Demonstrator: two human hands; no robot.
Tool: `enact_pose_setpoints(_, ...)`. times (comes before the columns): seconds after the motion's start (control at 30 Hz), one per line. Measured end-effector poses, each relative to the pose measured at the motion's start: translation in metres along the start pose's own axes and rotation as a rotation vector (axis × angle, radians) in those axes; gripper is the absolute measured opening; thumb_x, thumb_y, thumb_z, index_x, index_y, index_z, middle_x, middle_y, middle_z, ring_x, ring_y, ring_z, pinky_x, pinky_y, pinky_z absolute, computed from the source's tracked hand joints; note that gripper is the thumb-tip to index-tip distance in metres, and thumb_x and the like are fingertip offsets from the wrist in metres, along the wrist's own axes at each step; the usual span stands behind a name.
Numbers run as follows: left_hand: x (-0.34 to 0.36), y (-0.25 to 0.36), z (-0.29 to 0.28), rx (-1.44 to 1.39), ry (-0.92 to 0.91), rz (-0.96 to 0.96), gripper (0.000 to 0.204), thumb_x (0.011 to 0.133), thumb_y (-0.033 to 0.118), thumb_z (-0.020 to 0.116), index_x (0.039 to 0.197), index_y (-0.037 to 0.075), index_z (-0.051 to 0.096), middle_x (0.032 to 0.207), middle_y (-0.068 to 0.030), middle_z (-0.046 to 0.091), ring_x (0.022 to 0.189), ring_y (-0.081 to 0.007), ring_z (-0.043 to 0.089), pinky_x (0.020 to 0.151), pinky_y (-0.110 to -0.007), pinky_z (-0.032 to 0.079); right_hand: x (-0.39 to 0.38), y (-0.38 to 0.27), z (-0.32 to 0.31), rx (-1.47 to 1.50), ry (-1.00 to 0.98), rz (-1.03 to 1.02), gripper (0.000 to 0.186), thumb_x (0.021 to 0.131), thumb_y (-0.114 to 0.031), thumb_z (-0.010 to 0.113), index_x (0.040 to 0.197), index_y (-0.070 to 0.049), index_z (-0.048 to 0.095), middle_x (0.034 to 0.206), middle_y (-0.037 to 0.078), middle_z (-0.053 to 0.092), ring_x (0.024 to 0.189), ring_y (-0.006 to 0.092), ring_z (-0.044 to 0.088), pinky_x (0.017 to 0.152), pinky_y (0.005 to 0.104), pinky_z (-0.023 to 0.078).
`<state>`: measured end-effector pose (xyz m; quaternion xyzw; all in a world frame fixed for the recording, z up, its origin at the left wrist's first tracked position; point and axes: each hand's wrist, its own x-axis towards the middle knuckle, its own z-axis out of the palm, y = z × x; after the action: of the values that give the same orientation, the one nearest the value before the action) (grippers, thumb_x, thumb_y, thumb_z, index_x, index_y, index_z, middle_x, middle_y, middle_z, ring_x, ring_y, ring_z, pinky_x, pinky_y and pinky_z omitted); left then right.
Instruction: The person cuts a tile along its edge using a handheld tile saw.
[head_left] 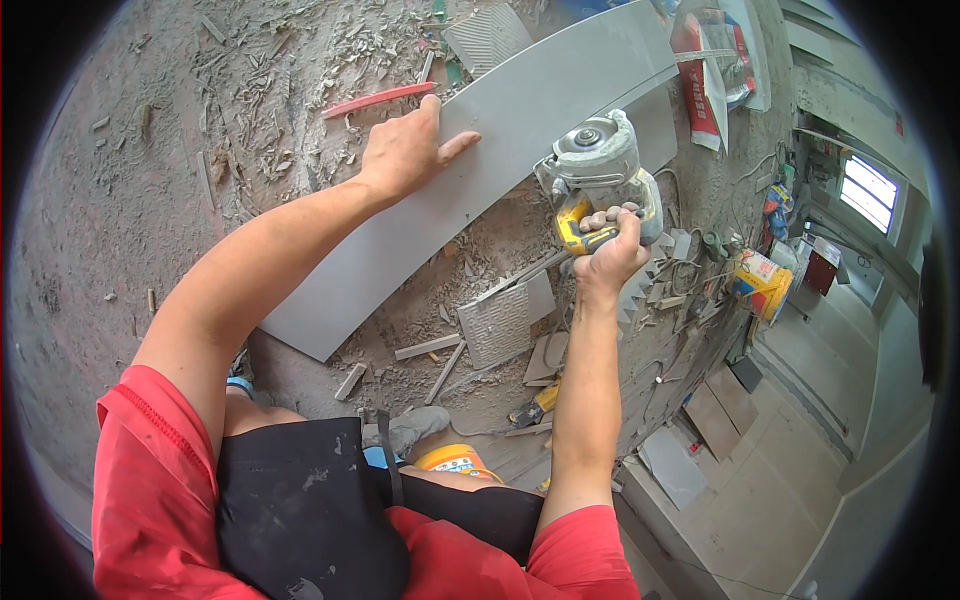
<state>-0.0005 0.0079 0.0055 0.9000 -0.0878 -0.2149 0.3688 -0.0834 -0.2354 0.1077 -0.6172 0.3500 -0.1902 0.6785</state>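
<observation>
A long grey tile (400,245) runs diagonally across the floor, bent by the lens. At its far left edge my left hand (400,150) grips the rim, thumb on the top face, the other fingers mostly hidden beyond the edge. A flat red stick (378,100) lies right by those fingertips; I cannot tell whether they touch it. My right hand (610,250) is wrapped round the yellow-and-black handle of a handheld circular saw (600,165), its round blade and dusty guard at the far end. The saw is over the tile's near right edge.
Grey shards and dust litter the ground, with a ridged tile offcut (497,325) near my feet. A yellow power tool (535,405) lies below the saw. To the right stand a yellow bucket (762,285) and tangled cords. A red-and-white bag (703,95) is at the tile's far end.
</observation>
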Motion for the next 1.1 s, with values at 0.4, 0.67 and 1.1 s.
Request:
enact_pose_setpoints(0.4, 0.000, -0.007, 0.008, -0.004, 0.059, 0.020, 0.064, 0.094, 0.064, 0.058, 0.099, 0.001, 0.049, 0.077, -0.0202, 0.068, 0.072, -0.0391, 0.070, 0.067, -0.048, 0.056, -0.009, 0.004, 0.002, -0.004, 0.004, -0.012, 0.011, 0.089, -0.007, 0.056, 0.099, -0.005, 0.054, 0.076, 0.004, 0.055, 0.060, 0.0166, 0.054, 0.054, 0.0339, 0.048)
enact_pose_setpoints(0.67, 0.002, -0.006, 0.009, -0.012, 0.055, 0.023, 0.064, 0.094, 0.064, 0.057, 0.101, 0.000, 0.049, 0.081, -0.0215, 0.069, 0.075, -0.0394, 0.071, 0.068, -0.049, 0.056, -0.015, 0.007, -0.001, 0.012, -0.008, -0.011, 0.011, 0.089, -0.006, 0.054, 0.100, -0.005, 0.054, 0.076, 0.004, 0.055, 0.060, 0.0164, 0.054, 0.053, 0.0333, 0.048)
enact_pose_setpoints(1.1, 0.000, -0.005, 0.007, -0.021, 0.052, 0.017, 0.064, 0.094, 0.063, 0.058, 0.102, 0.000, 0.050, 0.083, -0.0219, 0.070, 0.077, -0.0397, 0.071, 0.070, -0.049, 0.056, -0.028, 0.013, -0.004, 0.013, -0.004, -0.021, 0.013, 0.088, -0.006, 0.055, 0.101, -0.004, 0.055, 0.075, 0.004, 0.055, 0.059, 0.0165, 0.054, 0.053, 0.0334, 0.048)
